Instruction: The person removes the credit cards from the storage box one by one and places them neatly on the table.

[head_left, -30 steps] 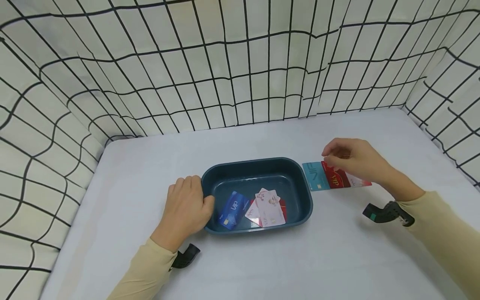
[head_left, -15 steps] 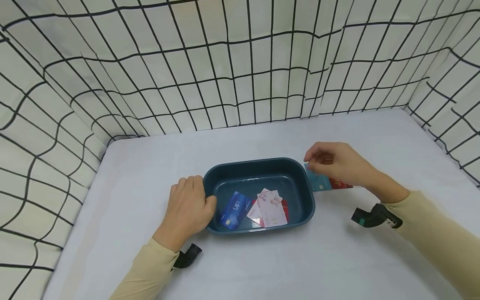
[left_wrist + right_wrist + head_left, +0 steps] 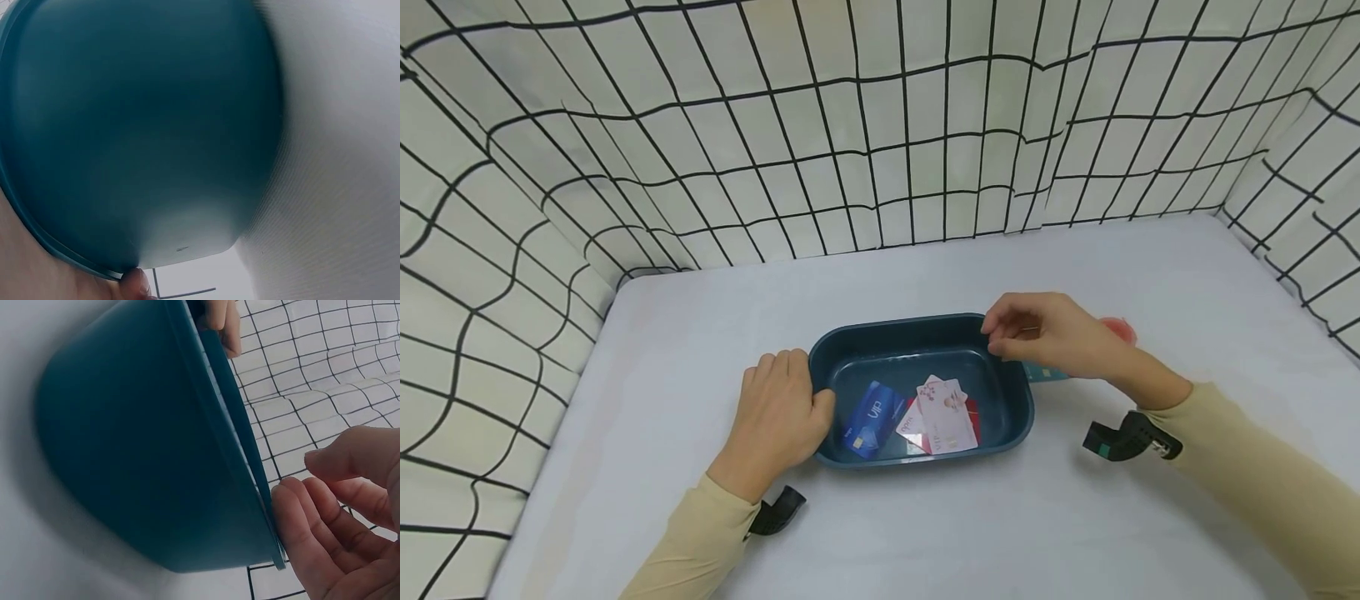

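A dark teal plastic bin (image 3: 891, 358) lies across the middle of the white table. My left hand (image 3: 781, 417) grips its left end, fingers over the rim and thumb along the near corner. Inside lie a blue VIP card (image 3: 874, 421) and a small pile with a pale pink card (image 3: 948, 418) on top of a red card (image 3: 973, 417). My right hand (image 3: 1051, 335) hovers at the bin's right rim, fingers loosely bent, nothing between them in the right wrist view. Beneath it show parts of a teal card (image 3: 1045, 372) and a reddish-pink card (image 3: 1120, 329); the rest is hidden.
A white cloth covers the table (image 3: 925, 533). Pale walls with a black grid (image 3: 880, 133) stand behind it and at both sides. Black wrist mounts hang under the left sleeve (image 3: 777, 510) and the right sleeve (image 3: 1131, 437).
My right hand has moved left, from over the row of cards beside the bin to the bin's right rim. My left hand keeps its grip; the cards in the bin lie as before.
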`<action>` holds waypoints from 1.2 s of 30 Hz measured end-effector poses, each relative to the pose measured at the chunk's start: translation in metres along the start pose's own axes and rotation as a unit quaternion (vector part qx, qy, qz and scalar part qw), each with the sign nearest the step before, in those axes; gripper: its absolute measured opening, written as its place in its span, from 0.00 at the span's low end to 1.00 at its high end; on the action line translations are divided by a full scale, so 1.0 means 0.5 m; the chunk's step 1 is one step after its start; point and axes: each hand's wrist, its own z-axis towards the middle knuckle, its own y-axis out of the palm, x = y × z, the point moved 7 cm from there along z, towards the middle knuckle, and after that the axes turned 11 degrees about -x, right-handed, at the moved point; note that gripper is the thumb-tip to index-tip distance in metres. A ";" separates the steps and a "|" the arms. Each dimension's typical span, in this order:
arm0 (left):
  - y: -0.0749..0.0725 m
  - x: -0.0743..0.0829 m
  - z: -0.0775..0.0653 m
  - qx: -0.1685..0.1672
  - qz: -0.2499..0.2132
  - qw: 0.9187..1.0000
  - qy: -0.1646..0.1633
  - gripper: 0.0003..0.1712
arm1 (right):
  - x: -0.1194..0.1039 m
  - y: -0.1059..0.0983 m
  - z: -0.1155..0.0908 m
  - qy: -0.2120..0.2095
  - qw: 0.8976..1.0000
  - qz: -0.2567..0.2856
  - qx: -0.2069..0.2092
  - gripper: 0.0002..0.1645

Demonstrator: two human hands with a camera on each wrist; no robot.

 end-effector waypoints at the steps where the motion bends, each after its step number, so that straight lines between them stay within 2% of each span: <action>1: 0.000 0.000 0.000 0.000 0.000 1.000 0.000 0.09 | -0.002 0.003 0.003 -0.004 1.000 -0.003 -0.002 0.14; 14: 0.002 -0.002 0.000 -0.004 -0.002 1.000 0.000 0.08 | -0.011 0.044 0.047 -0.022 0.998 0.014 -0.057 0.15; 18: 0.002 -0.002 0.000 -0.001 0.000 1.000 0.004 0.09 | -0.015 0.052 0.056 -0.025 0.997 -0.003 -0.073 0.15; 23: 0.001 -0.003 0.000 -0.002 0.000 1.000 0.003 0.09 | -0.022 0.060 0.070 -0.008 0.994 -0.043 -0.096 0.15; 30: 0.001 -0.005 0.000 -0.004 -0.003 1.000 0.001 0.08 | -0.027 0.077 0.096 -0.004 0.986 -0.065 -0.151 0.16; 36: -0.001 -0.003 0.002 -0.001 -0.006 1.000 0.005 0.08 | -0.025 0.093 0.116 0.011 0.972 -0.089 -0.216 0.17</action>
